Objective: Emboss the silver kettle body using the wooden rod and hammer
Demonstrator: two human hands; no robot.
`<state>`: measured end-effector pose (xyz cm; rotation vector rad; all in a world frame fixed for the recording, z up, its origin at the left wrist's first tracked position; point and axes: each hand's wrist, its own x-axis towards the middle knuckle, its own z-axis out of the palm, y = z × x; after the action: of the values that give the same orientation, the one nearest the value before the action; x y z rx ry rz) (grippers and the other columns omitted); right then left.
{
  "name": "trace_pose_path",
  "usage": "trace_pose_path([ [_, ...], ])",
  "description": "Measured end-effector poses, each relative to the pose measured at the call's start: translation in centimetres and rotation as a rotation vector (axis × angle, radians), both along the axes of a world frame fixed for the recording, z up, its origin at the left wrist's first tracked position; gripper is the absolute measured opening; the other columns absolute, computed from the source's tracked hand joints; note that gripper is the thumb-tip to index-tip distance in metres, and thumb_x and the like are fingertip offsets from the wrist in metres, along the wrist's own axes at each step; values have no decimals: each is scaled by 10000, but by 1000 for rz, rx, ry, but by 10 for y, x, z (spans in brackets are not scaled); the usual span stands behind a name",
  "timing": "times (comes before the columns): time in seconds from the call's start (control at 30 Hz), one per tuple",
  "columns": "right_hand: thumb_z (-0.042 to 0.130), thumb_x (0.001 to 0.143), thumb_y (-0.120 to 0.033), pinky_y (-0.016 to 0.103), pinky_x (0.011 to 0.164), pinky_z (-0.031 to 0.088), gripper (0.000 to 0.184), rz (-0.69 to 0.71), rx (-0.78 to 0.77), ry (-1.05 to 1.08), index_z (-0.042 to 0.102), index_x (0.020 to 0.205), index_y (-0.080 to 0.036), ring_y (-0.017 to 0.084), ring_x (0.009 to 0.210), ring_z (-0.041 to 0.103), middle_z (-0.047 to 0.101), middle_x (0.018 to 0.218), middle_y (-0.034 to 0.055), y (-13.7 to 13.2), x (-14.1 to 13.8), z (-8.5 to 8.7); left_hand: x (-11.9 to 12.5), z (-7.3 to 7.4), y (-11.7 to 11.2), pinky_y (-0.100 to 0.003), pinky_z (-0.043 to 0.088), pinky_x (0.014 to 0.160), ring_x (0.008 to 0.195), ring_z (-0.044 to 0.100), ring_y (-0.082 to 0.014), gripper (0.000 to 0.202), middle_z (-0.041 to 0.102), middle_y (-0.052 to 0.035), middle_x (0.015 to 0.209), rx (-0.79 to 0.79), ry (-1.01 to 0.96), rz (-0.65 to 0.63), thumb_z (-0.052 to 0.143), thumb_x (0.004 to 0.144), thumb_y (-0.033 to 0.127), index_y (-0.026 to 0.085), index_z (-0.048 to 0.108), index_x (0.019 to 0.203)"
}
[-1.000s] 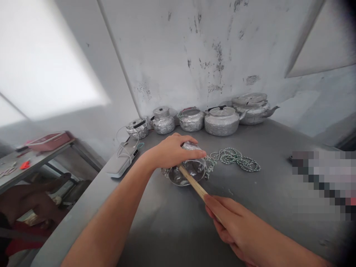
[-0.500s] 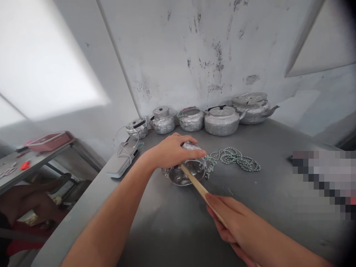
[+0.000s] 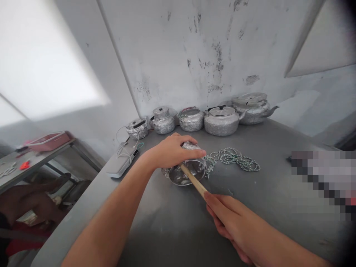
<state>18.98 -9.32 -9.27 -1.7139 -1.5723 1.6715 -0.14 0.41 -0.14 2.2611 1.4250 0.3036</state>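
Note:
A small silver metal pot (image 3: pixel 187 172) lies on its side on the grey metal table (image 3: pixel 264 193), its mouth facing me. My left hand (image 3: pixel 174 150) is closed over the top of the pot and holds it in place. My right hand (image 3: pixel 226 218) grips a thin wooden stick (image 3: pixel 193 180), whose far end reaches into the pot's mouth. A green and white cord (image 3: pixel 236 158) lies coiled just right of the pot.
Several silver kettles (image 3: pixel 221 119) stand in a row against the stained white wall. A grey flat device with a white cable (image 3: pixel 122 161) lies near the table's left edge. To the left, a lower table bears a red tray (image 3: pixel 48 140). A blurred patch (image 3: pixel 322 181) covers the right.
My right hand and the stick shifted very slightly back and forth at the pot's mouth. The left hand and pot stayed put.

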Motion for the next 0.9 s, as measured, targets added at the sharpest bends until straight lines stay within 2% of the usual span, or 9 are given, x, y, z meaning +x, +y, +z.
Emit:
trace_pose_path([
  [0.13, 195, 1041, -596, 252, 502, 415, 522, -20, 29, -62, 500, 827, -232, 102, 501, 377, 437, 681, -51, -1, 0, 0, 0, 0, 0, -394, 432, 1028, 1243, 544, -325, 659, 595, -44, 1334, 7, 2, 1, 530, 844, 792, 364, 639, 1332],
  [0.27, 231, 997, -668, 245, 434, 352, 544, 0, 12, -50, 545, 883, -237, 129, 542, 407, 443, 711, -32, -2, 2, -4, 0, -1, 1, -398, 442, 1015, 1222, 558, -328, 676, 583, -42, 1366, 4, 2, 9, 525, 836, 804, 365, 636, 1339],
  [0.33, 263, 981, -676, 256, 435, 360, 536, 7, 66, -60, 550, 858, -240, 137, 541, 403, 466, 716, -18, -2, 3, -6, 0, -1, 0, -398, 441, 1021, 1229, 554, -329, 679, 584, -48, 1360, 6, -3, 15, 530, 832, 806, 359, 643, 1330],
  [0.43, 341, 963, -659, 262, 497, 405, 476, -29, 174, -71, 557, 846, -250, 159, 597, 468, 538, 752, 13, -1, 4, -8, 2, -1, -1, -398, 451, 1011, 1209, 565, -319, 665, 589, -50, 1334, 4, -6, 34, 551, 821, 804, 366, 654, 1310],
  [0.63, 315, 953, -684, 240, 437, 345, 511, -65, 68, 5, 557, 873, -242, 125, 537, 382, 491, 756, -3, 0, 4, -5, 6, 0, -2, -393, 448, 1022, 1219, 560, -323, 663, 624, -49, 1297, 26, 8, 45, 539, 827, 783, 341, 657, 1306],
  [0.73, 321, 946, -729, 233, 394, 249, 550, -30, 13, 26, 582, 925, -245, 122, 529, 323, 405, 710, -33, 0, 5, -9, 6, 0, -2, -408, 469, 997, 1219, 566, -342, 704, 622, -56, 1314, 9, 15, 67, 513, 817, 809, 342, 636, 1330],
  [0.9, 294, 949, -766, 239, 415, 295, 603, -37, 92, 23, 589, 887, -244, 128, 557, 388, 449, 728, -24, 0, 8, -22, 6, 0, -3, -425, 441, 1048, 1322, 501, -375, 794, 578, -64, 1426, 38, 39, 46, 507, 844, 784, 297, 521, 1471],
])
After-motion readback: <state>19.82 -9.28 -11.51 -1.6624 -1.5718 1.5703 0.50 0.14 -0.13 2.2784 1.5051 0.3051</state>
